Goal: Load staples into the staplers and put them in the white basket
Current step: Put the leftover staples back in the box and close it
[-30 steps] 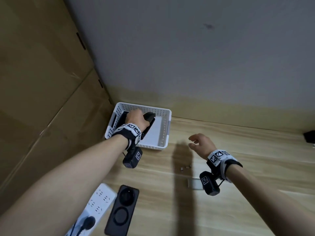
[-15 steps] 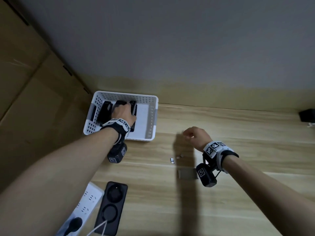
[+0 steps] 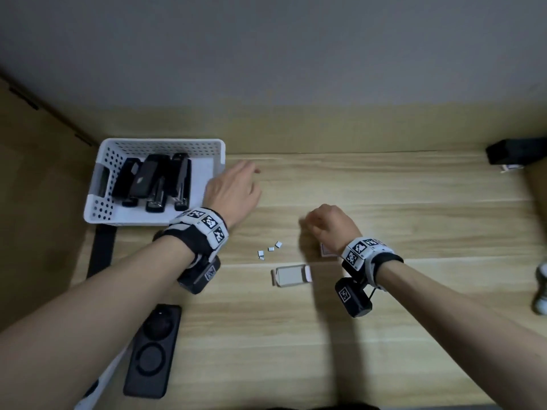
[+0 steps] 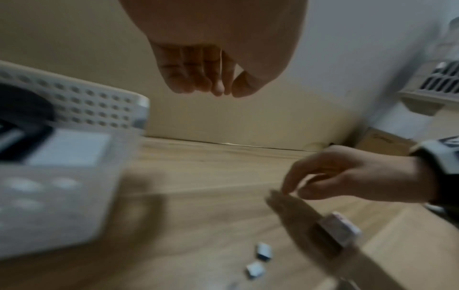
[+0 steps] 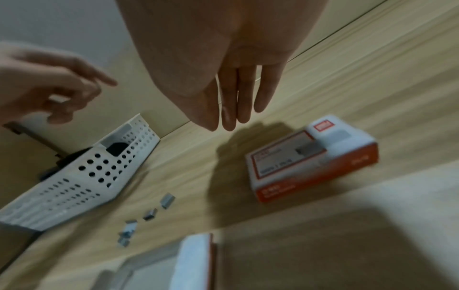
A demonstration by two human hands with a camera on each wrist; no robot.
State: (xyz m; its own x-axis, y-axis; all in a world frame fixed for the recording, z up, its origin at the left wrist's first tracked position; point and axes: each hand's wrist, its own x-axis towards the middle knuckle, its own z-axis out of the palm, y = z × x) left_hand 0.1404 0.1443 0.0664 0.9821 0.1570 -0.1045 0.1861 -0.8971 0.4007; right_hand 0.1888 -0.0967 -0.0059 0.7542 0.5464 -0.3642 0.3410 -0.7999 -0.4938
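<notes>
Wooden tabletop (image 3: 384, 321): three black staplers (image 3: 157, 182) lie in a white perforated plastic basket (image 3: 159, 145); left hand (image 3: 231, 193) and right hand (image 3: 331, 224) hover beside it, fingers relaxed, grasping nothing.

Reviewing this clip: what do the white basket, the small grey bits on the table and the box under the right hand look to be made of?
White basket: moulded plastic, judging by its matt walls with regular punched holes. Small grey bits: likely metal staple strips, grey and blocky, though blurred. Box: apparently printed cardboard, orange-red and white with sharp folded edges. Table: wood-grain surface; solid or laminate cannot be told.
</notes>
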